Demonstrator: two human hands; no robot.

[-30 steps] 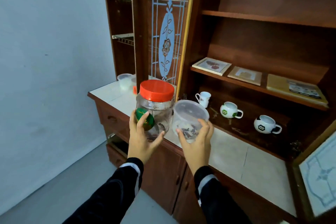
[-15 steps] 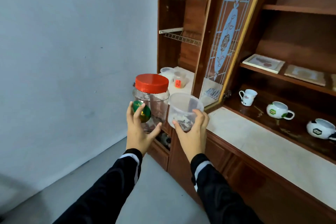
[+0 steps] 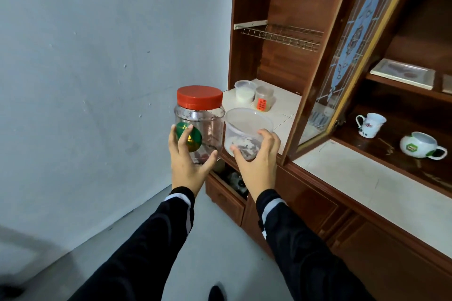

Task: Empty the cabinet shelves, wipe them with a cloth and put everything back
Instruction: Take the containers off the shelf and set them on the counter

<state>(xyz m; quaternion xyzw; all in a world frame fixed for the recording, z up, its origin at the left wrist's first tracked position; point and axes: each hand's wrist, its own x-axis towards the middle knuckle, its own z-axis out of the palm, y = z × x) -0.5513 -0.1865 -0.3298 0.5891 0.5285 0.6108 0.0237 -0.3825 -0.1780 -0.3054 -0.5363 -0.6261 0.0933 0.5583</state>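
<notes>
The left hand [image 3: 187, 168] holds the jar [image 3: 199, 120] upright, its fingers [image 3: 184, 134] spread and clamped round the lower wall with the thumb opposite, a wide grasp that suits the jar's girth. The right hand [image 3: 256, 166] grips the tub [image 3: 247, 129] likewise, fingers [image 3: 267, 135] curled round its base, probably to keep the scraps inside level. Both hang in the air close together, just near of the desk [image 3: 288, 105] and left of the open door [image 3: 354, 56]. A white pot [image 3: 244, 91] and a labelled pot [image 3: 264, 101] stand farther back on that desk, so I judge jar and tub are bound for the space beside them. One per hand saves a trip.
</notes>
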